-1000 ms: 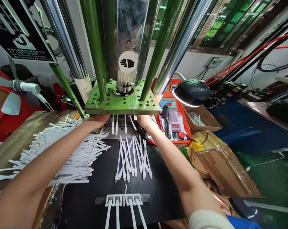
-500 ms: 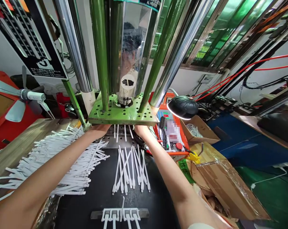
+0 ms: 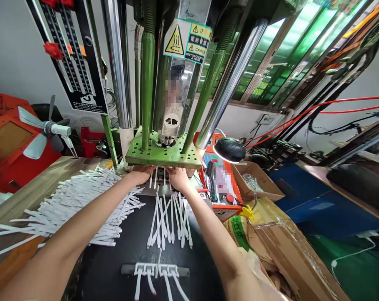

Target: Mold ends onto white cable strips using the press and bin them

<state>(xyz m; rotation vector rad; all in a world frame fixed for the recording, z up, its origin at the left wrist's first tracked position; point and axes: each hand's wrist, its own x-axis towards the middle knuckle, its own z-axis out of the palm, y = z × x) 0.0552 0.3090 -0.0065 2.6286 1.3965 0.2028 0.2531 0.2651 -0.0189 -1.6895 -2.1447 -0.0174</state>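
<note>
**Handling and Clearance**

The white strips (image 3: 155, 179) project from beneath the green plate (image 3: 164, 159), between the two hands, with their near ends free. Judged by their thin section, they should be light, pliable and apt to slide over one another; a sharp fold could crease them. Grip by the flat faces near the free ends.

The left hand (image 3: 142, 173) and right hand (image 3: 178, 178) reach under the plate's front edge. The fingertips are hidden there, so whether either hand holds a strip or stands open cannot be told.

Nearer the wearer, loose strips (image 3: 172, 234) lie fanned on the dark surface (image 3: 109, 267); below them, a white slotted piece (image 3: 145, 268) with four strips attached lies across a flat bar (image 3: 184, 271). A strip pile (image 3: 70, 196) lies left, partly behind the left forearm (image 3: 92, 218).

The plate and its green columns (image 3: 148, 83) restrict access from above. An orange control box (image 3: 223, 214) and a lamp (image 3: 229, 149) limit room at right.
</note>
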